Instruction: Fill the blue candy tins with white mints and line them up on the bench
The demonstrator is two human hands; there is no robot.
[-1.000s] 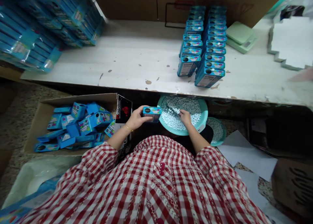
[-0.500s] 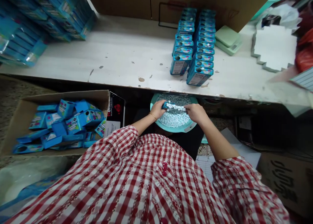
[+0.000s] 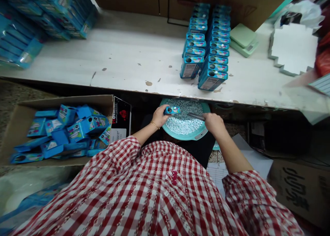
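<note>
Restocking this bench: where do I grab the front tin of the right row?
Pinch the narrow sides of the front blue tin from above, coming from the bench's front edge: it stands upright with its broad back against the next tin.

Tin: small blue rectangular candy tin (image 3: 172,110), printed label in bright colours, round dark opening at one end; lies flat across the fingers, above the basin.
Left hand: left hand (image 3: 160,116), closed around the tin's near end, thumb on top.
Right hand: right hand (image 3: 213,123), fingers curled, pinching a thin dark strip (image 3: 196,116); its exact kind is unclear; it points toward the tin, not touching.
Loose contents: pale blue-white round mints (image 3: 182,123), heaped densely, filling the basin.
Container: round teal plastic basin (image 3: 189,137), wide rim, directly below both hands.
</note>
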